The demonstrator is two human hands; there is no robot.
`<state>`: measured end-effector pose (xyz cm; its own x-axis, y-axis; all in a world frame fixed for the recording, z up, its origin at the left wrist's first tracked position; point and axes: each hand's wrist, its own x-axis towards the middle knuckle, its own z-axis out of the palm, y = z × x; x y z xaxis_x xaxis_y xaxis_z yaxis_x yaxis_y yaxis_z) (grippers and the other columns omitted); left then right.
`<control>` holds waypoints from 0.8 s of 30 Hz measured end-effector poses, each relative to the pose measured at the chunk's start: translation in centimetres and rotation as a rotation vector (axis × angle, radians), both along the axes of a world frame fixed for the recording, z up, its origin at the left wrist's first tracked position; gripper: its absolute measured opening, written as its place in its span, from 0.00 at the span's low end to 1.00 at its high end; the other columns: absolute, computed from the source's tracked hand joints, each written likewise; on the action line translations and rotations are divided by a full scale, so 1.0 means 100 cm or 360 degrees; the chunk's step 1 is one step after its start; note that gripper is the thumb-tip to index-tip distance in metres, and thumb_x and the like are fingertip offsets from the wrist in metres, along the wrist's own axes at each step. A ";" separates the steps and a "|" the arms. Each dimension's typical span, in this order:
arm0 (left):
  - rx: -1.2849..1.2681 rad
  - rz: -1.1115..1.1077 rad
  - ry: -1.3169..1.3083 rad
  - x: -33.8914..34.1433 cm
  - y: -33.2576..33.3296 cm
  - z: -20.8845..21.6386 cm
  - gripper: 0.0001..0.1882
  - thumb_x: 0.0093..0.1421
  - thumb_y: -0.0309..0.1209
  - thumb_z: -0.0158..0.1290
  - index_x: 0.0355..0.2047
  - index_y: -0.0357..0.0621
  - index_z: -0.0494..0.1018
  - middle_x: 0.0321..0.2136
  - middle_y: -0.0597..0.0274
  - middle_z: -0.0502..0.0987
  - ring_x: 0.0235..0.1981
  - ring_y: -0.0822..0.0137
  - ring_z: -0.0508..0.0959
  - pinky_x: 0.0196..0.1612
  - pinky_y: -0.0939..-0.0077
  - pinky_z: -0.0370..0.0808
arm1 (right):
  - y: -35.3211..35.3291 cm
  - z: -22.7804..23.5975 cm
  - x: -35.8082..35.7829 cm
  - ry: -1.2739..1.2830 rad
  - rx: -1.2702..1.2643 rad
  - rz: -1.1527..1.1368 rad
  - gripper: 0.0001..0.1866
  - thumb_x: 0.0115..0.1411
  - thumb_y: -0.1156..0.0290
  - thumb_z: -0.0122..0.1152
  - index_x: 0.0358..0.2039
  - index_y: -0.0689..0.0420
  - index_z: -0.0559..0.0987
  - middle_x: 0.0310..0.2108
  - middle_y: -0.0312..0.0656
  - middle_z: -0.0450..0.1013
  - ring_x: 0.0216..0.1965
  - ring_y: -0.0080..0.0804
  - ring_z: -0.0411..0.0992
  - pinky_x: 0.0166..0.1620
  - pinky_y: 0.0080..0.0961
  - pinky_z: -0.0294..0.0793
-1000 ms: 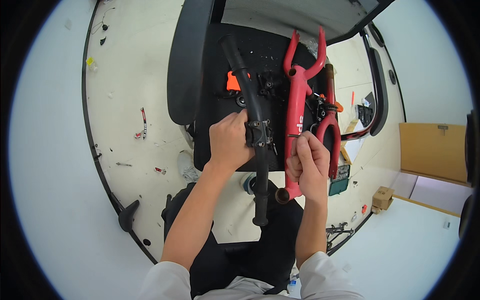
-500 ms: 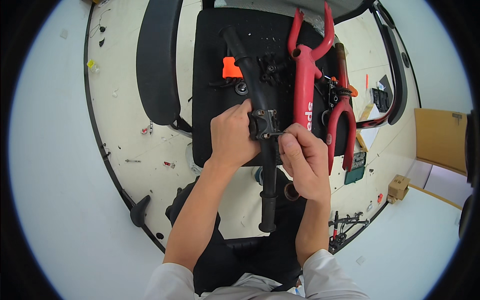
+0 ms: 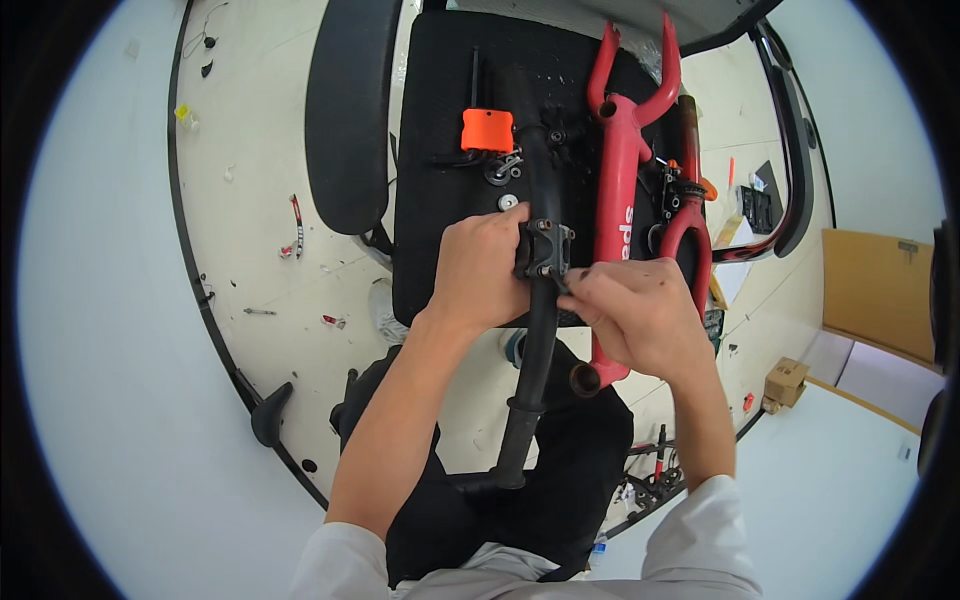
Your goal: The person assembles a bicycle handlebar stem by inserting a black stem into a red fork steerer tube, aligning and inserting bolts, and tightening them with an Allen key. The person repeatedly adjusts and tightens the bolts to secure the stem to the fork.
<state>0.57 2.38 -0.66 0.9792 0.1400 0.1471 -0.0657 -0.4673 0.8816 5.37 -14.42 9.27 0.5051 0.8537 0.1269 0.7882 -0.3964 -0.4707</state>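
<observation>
A black handlebar (image 3: 541, 355) runs lengthwise in front of me, with a dark stem clamp (image 3: 549, 238) around its middle. Small bolts show on the clamp's face. My left hand (image 3: 480, 265) is closed around the stem from the left, its thumb by the clamp. On the other side, my right hand (image 3: 645, 312) is closed in a pinch beside the clamp's lower bolt. A thin metal hex key in those fingers is now almost wholly covered by them. Right of the bar lies a red bicycle frame (image 3: 617, 180), partly behind my right hand.
These parts lie on a black chair seat (image 3: 430, 220) with an armrest (image 3: 352, 120). An orange tool holder (image 3: 487, 131) and small metal parts sit left of the bar. A red fork (image 3: 688, 215) is at right. On the floor are a saddle (image 3: 270, 414) and a cardboard box (image 3: 786, 381).
My right hand has turned and shifted right and slightly down, hiding the hex key. The handlebar has tilted and moved a little right, with my left hand still on the stem.
</observation>
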 end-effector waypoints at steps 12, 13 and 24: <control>0.0012 -0.0127 -0.0173 -0.001 -0.004 0.003 0.18 0.38 0.29 0.67 0.25 0.42 0.68 0.18 0.55 0.75 0.23 0.49 0.79 0.26 0.58 0.73 | -0.004 0.018 0.011 0.1009 -0.0019 -0.0012 0.07 0.68 0.70 0.57 0.34 0.61 0.76 0.16 0.43 0.63 0.15 0.41 0.64 0.22 0.30 0.60; 0.0002 -0.0122 -0.0176 -0.001 -0.003 0.003 0.18 0.38 0.29 0.67 0.24 0.42 0.68 0.18 0.55 0.75 0.23 0.49 0.79 0.26 0.58 0.73 | -0.006 0.019 0.012 0.1015 -0.0031 -0.0035 0.07 0.68 0.71 0.57 0.34 0.61 0.76 0.16 0.43 0.62 0.15 0.40 0.64 0.22 0.30 0.60; -0.0117 -0.0250 -0.0098 -0.003 0.003 0.010 0.18 0.37 0.28 0.68 0.27 0.41 0.72 0.21 0.52 0.76 0.25 0.45 0.78 0.28 0.61 0.73 | -0.001 0.030 0.021 0.0938 -0.0152 0.0070 0.09 0.68 0.69 0.57 0.33 0.61 0.77 0.16 0.44 0.64 0.15 0.40 0.65 0.21 0.30 0.61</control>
<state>0.25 2.66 0.38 0.9793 -0.0017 0.2024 -0.1877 -0.3815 0.9051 7.43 -14.56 12.27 0.4311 0.8692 -0.2421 0.4218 -0.4313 -0.7975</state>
